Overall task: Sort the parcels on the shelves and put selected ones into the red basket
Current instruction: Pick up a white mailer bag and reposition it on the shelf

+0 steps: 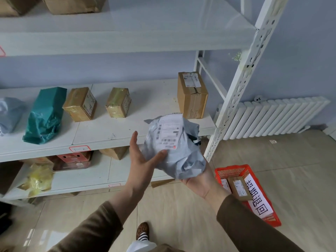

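We hold the grey poly-bag parcel [172, 148] in front of the middle shelf [101, 130], label side up, so the printed slip faces us and can be read. Our right hand [198, 182] lies palm up beneath the parcel, cupping it and taking its weight; the soft bag sags over the palm, so support from below suits it better than a pinch. Our left hand [143, 159] is mostly open, its thumb pressed on the lower edge of the label, fingers spread clear of the bag; we judge it is steadying the parcel and flattening the slip for reading.

The red basket [254, 195] stands on the floor below and to the right of the parcel, close to the shelf's upright post [241, 77], within easy reach for dropping in anything selected. It already carries a small brown box [240, 188] and a white sheet with large characters.

Behind the parcel, on the middle shelf, a tall cardboard box [192, 95] stands upright; farther left sit two taped boxes [118, 102] and a green bag [45, 115], spaced apart, labels outward, probably for quick checking.

We judge the step is label inspection; the basket decision is not yet made.
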